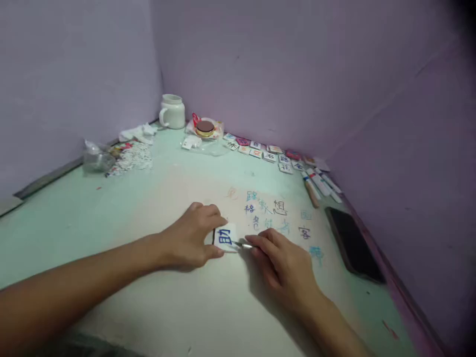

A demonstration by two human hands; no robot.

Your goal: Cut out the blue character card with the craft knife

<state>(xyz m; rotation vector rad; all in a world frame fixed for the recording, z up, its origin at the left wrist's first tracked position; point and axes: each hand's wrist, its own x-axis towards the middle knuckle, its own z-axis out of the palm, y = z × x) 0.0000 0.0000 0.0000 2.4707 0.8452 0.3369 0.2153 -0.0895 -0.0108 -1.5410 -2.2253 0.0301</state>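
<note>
My left hand [191, 238] pinches a small white square tile [225, 237] bearing a blue painted character and holds it down on the pale green table [111, 218]. My right hand [284, 265] grips a thin metal-tipped tool [243, 245] whose point touches the tile's right edge. Just beyond the hands, several coloured characters [273, 210] are painted straight onto the table surface.
A row of painted tiles [267, 153] lies along the back wall, with several paint tubes [320, 184] to its right. A black phone [353, 244] lies at the right edge. A white mug [172, 111], a wrapped round object [205, 128], crumpled tissue [137, 133] and a plastic bag [96, 156] sit back left.
</note>
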